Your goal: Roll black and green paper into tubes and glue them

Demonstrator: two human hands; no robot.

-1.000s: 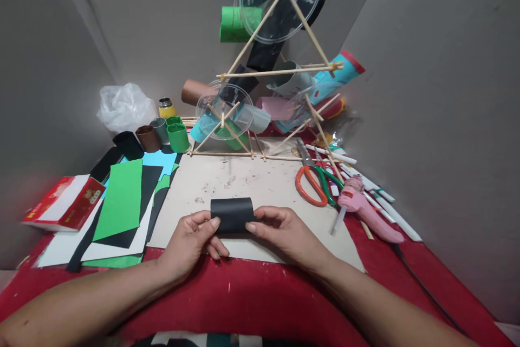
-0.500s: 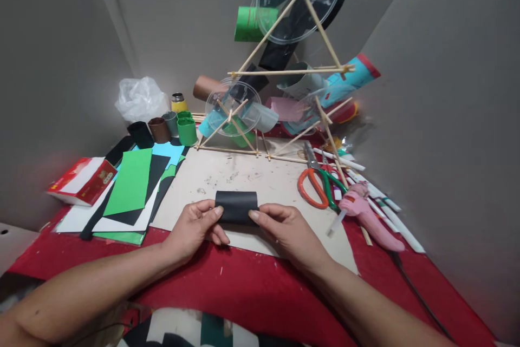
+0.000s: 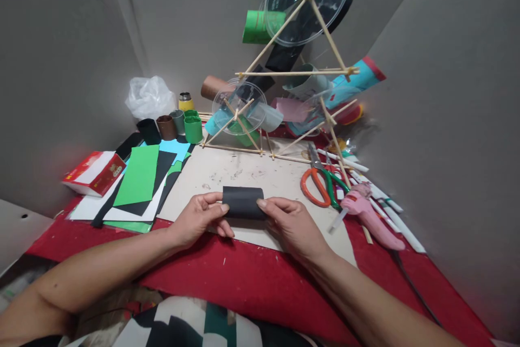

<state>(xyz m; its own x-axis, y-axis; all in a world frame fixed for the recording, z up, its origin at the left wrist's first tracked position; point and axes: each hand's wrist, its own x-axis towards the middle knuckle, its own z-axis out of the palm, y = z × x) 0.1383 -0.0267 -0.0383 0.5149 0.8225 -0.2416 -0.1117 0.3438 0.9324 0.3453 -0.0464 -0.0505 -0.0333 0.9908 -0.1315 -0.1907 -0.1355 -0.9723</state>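
A curled piece of black paper (image 3: 244, 202) is held level above the beige board (image 3: 190, 184). My left hand (image 3: 203, 214) pinches its left end, with the thumb on the near side. At the right end, my right hand (image 3: 290, 222) grips it between thumb and fingers. The paper's underside and the fingertips behind it are hidden. Beyond the hands stands a stick frame (image 3: 233, 148) with a clear plastic disc (image 3: 221, 103) and coloured paper tubes. Another stick frame (image 3: 284, 72) with a larger clear disc rises higher behind it.
Orange-handled scissors (image 3: 314, 187) and a pink glue gun (image 3: 371, 217) lie on the right, near several white sticks (image 3: 385, 214). Green paper (image 3: 138, 176) tops a stack on the left, beside a red-and-white box (image 3: 95, 174). Small paper cups (image 3: 193, 130) stand behind. Grey walls enclose the red-covered table (image 3: 252, 276).
The view has shifted a little, so most things sit slightly further right. Both hands still hold the black paper, which appears slightly higher and tilted a little.
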